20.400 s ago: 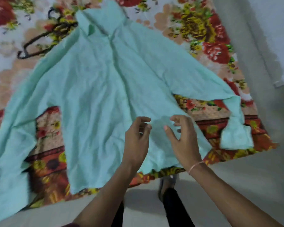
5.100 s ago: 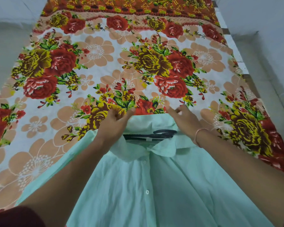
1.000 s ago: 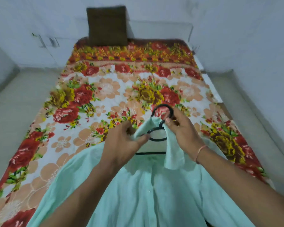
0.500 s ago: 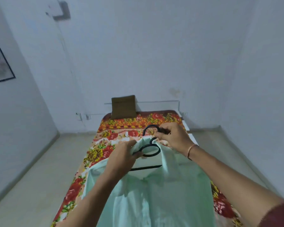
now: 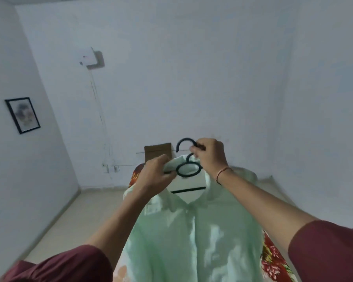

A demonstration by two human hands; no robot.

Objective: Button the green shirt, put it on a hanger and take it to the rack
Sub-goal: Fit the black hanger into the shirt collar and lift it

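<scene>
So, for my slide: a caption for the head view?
Both hands lift the green shirt on its black hanger above the bed.

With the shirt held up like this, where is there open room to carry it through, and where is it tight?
Open: the beige floor between the left wall and the floral-sheeted bed. Tight: the light green shirt on its black plastic hanger, with the left hand and right hand on it, fills the centre above the bed.

No text, label, brand or number can be read anywhere. The framed picture (image 5: 22, 115) on the wall is blurred, and the green shirt (image 5: 194, 237) shows no readable tag.
</scene>
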